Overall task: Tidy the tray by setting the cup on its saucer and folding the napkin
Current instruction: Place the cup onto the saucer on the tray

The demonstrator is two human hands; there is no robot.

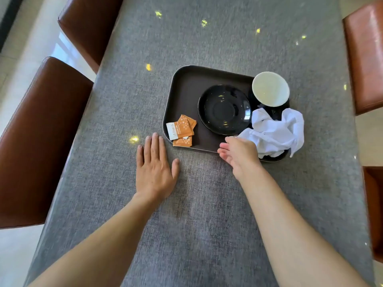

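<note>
A dark brown tray [186,88] lies on the grey table. On it a bare black saucer [224,109] sits in the middle. A cup [270,89], white inside and dark outside, stands at the tray's far right corner, beside the saucer. A crumpled white napkin [275,133] fills the near right corner and spills over the rim. My right hand [239,155] hovers over the tray's near edge, fingers apart, its fingertips at the napkin's left end. My left hand [155,168] rests flat on the table, just left of the tray.
Orange and white sugar packets [182,130] lie in the tray's near left corner. Brown leather chairs [41,131] line the table's left side, and others [366,56] stand on the right. The grey tabletop [196,224] stretches wide between me and the tray.
</note>
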